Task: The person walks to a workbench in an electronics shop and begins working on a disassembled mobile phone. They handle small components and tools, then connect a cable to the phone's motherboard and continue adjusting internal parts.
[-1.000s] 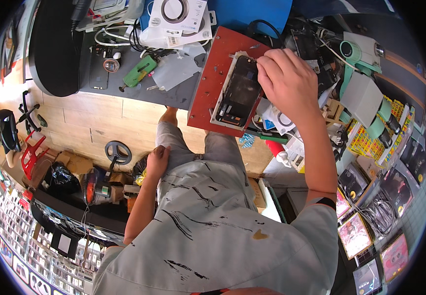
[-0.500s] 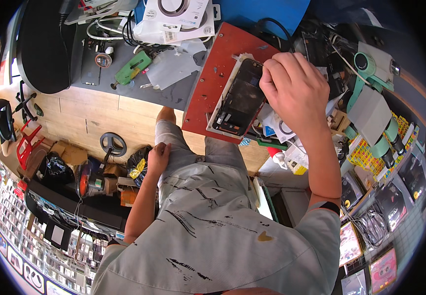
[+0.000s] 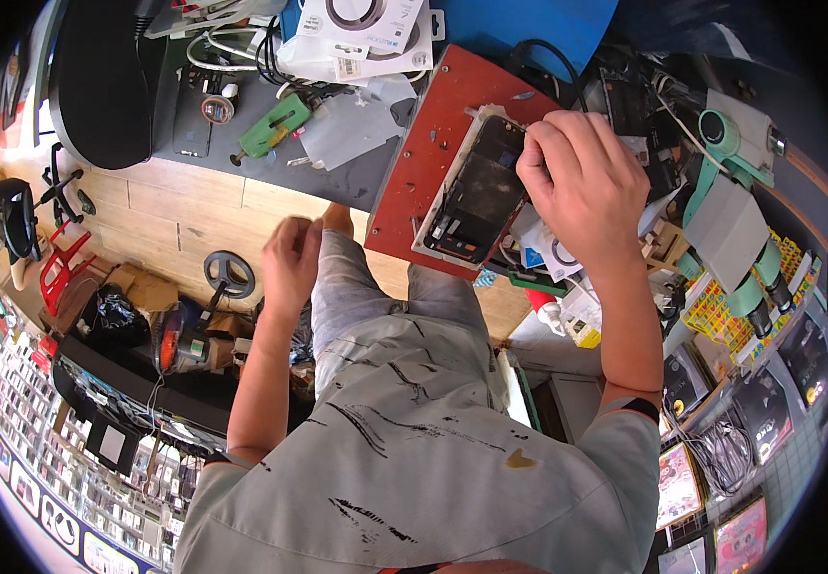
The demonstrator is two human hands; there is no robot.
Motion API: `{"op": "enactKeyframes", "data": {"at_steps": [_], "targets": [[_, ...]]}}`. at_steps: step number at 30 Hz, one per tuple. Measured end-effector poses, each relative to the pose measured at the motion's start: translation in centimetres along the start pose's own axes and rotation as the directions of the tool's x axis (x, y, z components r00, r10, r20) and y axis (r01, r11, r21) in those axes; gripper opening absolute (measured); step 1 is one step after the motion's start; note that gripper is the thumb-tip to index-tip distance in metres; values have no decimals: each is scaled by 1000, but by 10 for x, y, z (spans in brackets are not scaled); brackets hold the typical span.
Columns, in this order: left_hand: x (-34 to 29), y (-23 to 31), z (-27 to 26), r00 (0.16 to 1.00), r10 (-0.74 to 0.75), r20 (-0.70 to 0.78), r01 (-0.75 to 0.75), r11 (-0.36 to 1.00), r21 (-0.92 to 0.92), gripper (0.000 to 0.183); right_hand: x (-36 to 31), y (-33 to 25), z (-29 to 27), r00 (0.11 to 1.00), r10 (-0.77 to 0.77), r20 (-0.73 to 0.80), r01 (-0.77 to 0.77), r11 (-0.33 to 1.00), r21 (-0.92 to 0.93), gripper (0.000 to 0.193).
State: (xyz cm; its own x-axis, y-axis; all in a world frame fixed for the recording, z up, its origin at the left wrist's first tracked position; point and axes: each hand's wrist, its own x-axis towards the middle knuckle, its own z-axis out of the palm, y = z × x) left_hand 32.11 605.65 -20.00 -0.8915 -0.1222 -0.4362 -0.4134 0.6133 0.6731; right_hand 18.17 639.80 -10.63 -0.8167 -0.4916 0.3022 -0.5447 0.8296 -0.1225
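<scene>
A dark smartphone [image 3: 481, 187] with parts of its inside exposed lies in a pale frame on a red plate [image 3: 417, 158]. My right hand [image 3: 586, 182] is closed at the phone's right edge, its thumb and fingers pressed together; what they pinch, if anything, is hidden. My left hand [image 3: 291, 260] hangs in the air over the floor, left of the red plate and near my knee. Its fingers are curled in and nothing shows in them.
A green-handled tool [image 3: 275, 126] and a translucent sheet [image 3: 356, 129] lie on the grey bench. White boxes [image 3: 366, 29] and cables sit behind. A microscope [image 3: 734, 215] stands at right, near a white bottle with a red part [image 3: 546, 311]. A black fan-like wheel [image 3: 229, 275] stands lower left.
My left hand has risen from my thigh and moved up toward the bench. My right hand stays at the phone's edge. The whole view has shifted slightly.
</scene>
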Motion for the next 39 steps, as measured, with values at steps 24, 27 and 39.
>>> {"op": "enactKeyframes", "data": {"at_steps": [24,27,39], "targets": [[95,190,29,889,399,226,-349,908,-232,22,-9,7,4,997,34,-64,-26,992,121,18],[94,191,28,886,398,237,-347,909,-229,21,-10,7,6,996,54,-77,-42,988,145,17],[94,187,30,894,402,199,-359,907,-219,15,-12,10,5,985,171,-32,-150,929,340,17]]}}
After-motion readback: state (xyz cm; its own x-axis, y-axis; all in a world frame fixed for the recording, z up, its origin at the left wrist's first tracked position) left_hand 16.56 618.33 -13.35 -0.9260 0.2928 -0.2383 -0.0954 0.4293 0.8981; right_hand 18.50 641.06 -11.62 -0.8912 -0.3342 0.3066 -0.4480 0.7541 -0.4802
